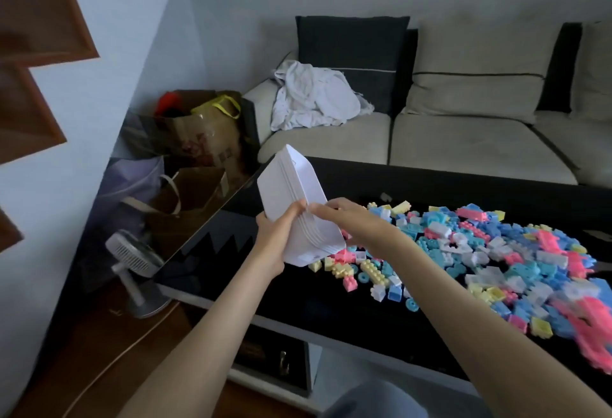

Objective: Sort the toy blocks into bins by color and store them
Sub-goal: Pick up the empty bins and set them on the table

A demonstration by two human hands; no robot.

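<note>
White nested bins [291,205] tilt above the table [331,311]; left hand [275,230] grips the stack, right hand [334,215] pinches its rims. Best to peel one off slowly, clear of the toy blocks [480,252] scattered alongside.

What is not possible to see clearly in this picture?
Head view:
- stack of white bins: the inside is hidden, only its outer walls face the camera.
- left hand: fingers mostly hidden behind the stack.
- toy blocks: pile cut off by the right edge and blurred there.
</note>
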